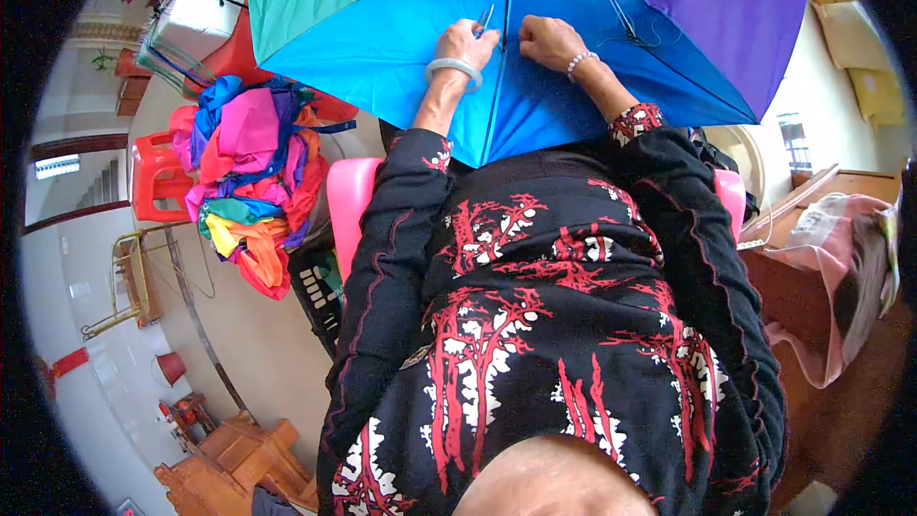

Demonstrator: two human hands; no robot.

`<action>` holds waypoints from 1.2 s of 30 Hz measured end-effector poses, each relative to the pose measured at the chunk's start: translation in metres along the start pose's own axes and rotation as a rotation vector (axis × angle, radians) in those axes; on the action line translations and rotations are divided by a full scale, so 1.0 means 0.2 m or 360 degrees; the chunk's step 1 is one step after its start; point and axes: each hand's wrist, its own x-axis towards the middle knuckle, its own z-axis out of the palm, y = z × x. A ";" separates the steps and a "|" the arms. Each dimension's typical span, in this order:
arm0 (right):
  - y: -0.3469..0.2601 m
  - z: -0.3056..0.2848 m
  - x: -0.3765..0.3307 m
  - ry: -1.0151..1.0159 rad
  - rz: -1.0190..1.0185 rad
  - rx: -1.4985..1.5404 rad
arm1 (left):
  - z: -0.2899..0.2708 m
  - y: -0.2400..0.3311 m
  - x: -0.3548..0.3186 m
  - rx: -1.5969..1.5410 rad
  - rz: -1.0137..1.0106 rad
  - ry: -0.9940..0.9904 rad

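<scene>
An umbrella canopy (401,57) with green, blue and purple panels and a bit of pink lies spread over my lap, its dark ribs showing. My left hand (465,46) is closed around a small pointed metal tool (488,16), perhaps thread snips, just left of the middle rib (501,67). Across that rib, my right hand (551,44) has its fingers curled together against the blue cloth. Whatever it pinches is too small or hidden to make out. A loose dark thread (657,36) curls over the canopy near the right-hand rib.
Bright folded fabric (253,148) is heaped on a red plastic stool (156,177) to my left. Behind it stands a white box (201,2). Pink chair arms (350,201) flank me. A black crate (317,291) sits low at left, and a pink-edged bag (826,268) at right.
</scene>
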 end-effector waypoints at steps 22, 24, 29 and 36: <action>-0.04 0.06 0.05 0.0045 0.0108 0.0151 | -0.09 0.13 -0.17 0.1085 0.0468 -0.0241; -0.04 0.05 0.06 0.0060 0.0128 0.0236 | -0.06 0.13 -0.17 0.1120 0.0578 -0.0140; -0.07 0.02 0.05 0.0047 0.0217 0.0189 | -0.02 0.10 -0.16 0.1151 0.0668 -0.0093; -0.08 0.03 0.04 0.0008 0.0228 0.0131 | 0.01 0.08 -0.16 0.1107 0.0701 -0.0128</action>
